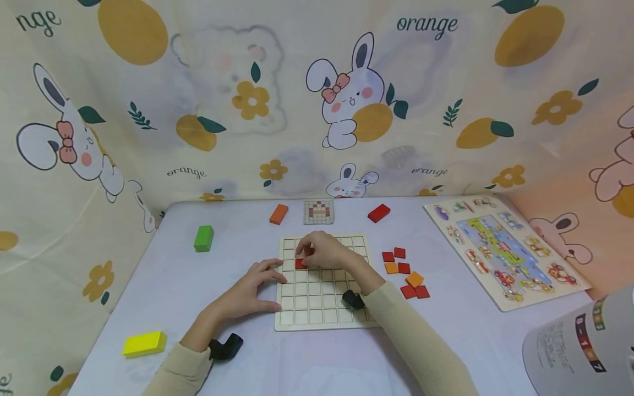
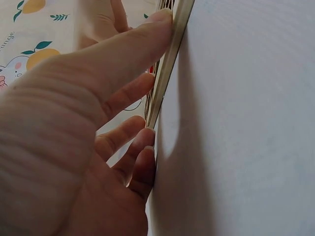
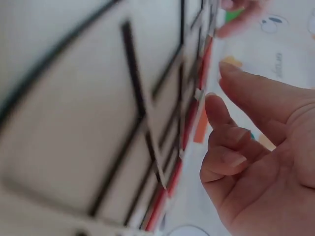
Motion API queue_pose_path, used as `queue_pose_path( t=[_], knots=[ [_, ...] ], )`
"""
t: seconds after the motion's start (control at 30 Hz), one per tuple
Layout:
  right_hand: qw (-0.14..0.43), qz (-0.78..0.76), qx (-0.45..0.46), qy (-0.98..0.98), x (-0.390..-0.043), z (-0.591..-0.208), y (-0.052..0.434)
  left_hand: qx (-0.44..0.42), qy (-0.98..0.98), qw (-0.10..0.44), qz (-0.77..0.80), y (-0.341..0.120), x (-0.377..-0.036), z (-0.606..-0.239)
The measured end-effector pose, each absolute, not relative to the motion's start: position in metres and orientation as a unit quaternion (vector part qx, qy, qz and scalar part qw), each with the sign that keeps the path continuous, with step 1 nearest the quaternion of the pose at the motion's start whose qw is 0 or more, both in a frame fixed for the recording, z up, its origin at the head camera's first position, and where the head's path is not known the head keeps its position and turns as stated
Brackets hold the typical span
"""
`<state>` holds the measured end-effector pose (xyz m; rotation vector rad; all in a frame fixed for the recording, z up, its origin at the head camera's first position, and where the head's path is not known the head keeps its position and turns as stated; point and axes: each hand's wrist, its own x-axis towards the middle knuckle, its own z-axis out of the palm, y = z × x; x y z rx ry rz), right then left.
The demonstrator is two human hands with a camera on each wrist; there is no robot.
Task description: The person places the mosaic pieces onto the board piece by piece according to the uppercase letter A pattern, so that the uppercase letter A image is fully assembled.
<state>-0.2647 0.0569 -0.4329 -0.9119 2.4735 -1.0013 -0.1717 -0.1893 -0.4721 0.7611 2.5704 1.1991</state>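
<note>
A pale square grid board [image 1: 301,317] lies on the table in the middle of the head view. My left hand [image 1: 250,293] rests at its left side, with the thumb and spread fingers touching the edge. The left wrist view shows the thumb [image 2: 147,42] against the board's rim. My right hand [image 1: 324,250] is over the board's upper left, beside a red square tile [image 1: 300,264] in a cell. Seen from the right wrist, thumb and index fingertip stand apart with nothing between them, the other fingers are bent, and several red tiles [image 3: 158,209] line the grid.
Loose red and orange tiles [image 1: 403,268] lie right of the board. Behind it are a small pattern card [image 1: 319,219], an orange block [image 1: 279,214] and a red block [image 1: 378,213]. Green [image 1: 203,238] and yellow blocks [image 1: 145,344] lie left; a picture puzzle [image 1: 475,286] and white cylinder [image 1: 555,357] right.
</note>
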Motion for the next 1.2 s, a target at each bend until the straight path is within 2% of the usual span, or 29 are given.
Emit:
queue_pose_path(
  t=[0.17, 0.37, 0.5, 0.6, 0.93, 1.2],
  knots=[
    [0.128, -0.39, -0.308, 0.858, -0.268, -0.422, 0.091, 0.253, 0.875, 0.104, 0.399, -0.188, -0.172, -0.473],
    [0.101, -0.389, -0.245, 0.883, -0.271, -0.415, 0.165, 0.249, 0.878, 0.102, 0.397, -0.187, -0.173, -0.473],
    [0.113, -0.36, -0.181, 0.908, -0.276, -0.423, 0.213, 0.247, 0.878, 0.102, 0.398, -0.189, -0.172, -0.473],
    [0.127, -0.341, -0.169, 0.916, -0.277, -0.429, 0.235, 0.245, 0.878, 0.104, 0.397, -0.19, -0.172, -0.472],
    [0.161, -0.341, -0.173, 0.91, -0.275, -0.436, 0.249, 0.245, 0.878, 0.105, 0.399, -0.189, -0.171, -0.473],
    [0.164, -0.336, -0.167, 0.912, -0.271, -0.433, 0.252, 0.243, 0.878, 0.105, 0.4, -0.188, -0.171, -0.473]
  ],
)
